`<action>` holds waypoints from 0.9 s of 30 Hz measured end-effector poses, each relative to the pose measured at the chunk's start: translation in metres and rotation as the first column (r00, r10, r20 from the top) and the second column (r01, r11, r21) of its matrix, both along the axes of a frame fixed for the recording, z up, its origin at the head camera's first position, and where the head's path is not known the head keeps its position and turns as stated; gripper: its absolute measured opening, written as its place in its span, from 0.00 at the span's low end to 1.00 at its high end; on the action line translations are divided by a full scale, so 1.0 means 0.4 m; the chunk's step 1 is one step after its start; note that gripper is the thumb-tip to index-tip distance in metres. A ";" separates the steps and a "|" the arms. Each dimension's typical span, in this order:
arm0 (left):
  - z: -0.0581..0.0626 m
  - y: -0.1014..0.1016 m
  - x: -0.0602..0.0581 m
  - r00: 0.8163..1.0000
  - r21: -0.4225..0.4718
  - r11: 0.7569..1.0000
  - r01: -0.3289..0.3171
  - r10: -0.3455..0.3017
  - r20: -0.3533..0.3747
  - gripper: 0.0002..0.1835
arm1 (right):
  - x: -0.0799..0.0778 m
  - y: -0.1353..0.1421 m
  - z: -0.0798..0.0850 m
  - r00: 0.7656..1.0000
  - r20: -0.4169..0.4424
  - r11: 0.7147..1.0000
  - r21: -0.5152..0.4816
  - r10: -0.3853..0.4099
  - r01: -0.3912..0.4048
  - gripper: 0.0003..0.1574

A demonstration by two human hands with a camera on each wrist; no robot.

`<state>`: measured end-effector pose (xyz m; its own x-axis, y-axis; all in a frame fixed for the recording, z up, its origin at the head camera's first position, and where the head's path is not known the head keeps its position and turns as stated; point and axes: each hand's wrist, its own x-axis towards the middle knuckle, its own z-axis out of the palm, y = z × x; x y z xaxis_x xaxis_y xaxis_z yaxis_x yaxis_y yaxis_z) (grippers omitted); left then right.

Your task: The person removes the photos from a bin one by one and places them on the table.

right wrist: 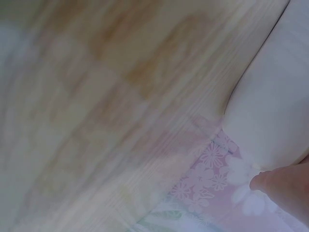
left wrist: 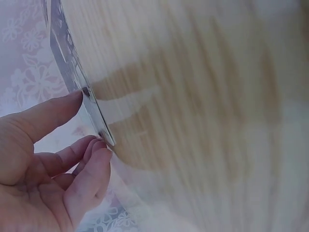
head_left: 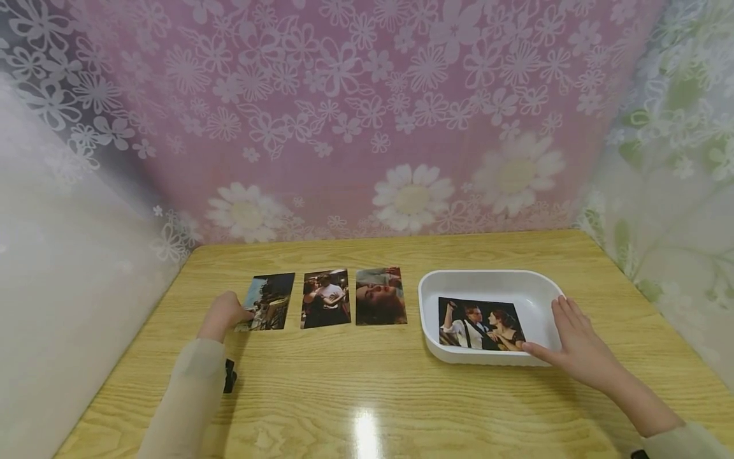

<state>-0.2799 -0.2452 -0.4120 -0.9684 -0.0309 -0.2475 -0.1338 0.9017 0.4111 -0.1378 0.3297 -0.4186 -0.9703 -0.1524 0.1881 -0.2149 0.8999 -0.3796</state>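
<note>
Head view: the leftmost photo (head_left: 273, 299), probably light, flexible and slick, lies on the table (head_left: 321, 395), best taken by its edges, where the left hand (head_left: 223, 313) touches, pinch indeterminable; the right hand (head_left: 582, 344) rests, straight-fingered, against the white tray (head_left: 541, 312).

Pink floral backdrop (head_left: 344, 127), wood-grain table (head_left: 309, 395)

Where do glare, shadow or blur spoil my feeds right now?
Head: bright glare spot on the table near the bottom edge. Left wrist: darker patches beside the left hand, shadow or reflection, unclear; wood grain soft. Right wrist: wood grain badly blurred, the white tray pale and featureless.
</note>
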 end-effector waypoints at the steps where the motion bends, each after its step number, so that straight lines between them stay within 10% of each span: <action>1: -0.001 0.000 0.000 1.000 -0.002 1.000 0.001 -0.001 0.001 0.12 | 0.000 0.000 0.000 1.000 -0.002 1.000 -0.001 0.000 0.000 0.63; 13: 0.001 0.017 0.005 0.998 -0.025 1.000 0.006 -0.007 -0.060 0.16 | 0.003 0.001 -0.002 1.000 -0.016 1.000 0.012 0.003 -0.002 0.63; 27: 0.032 0.162 -0.007 0.975 0.027 0.993 0.112 -0.104 -0.194 0.19 | 0.001 -0.002 0.001 1.000 0.002 1.000 0.009 -0.004 0.004 0.63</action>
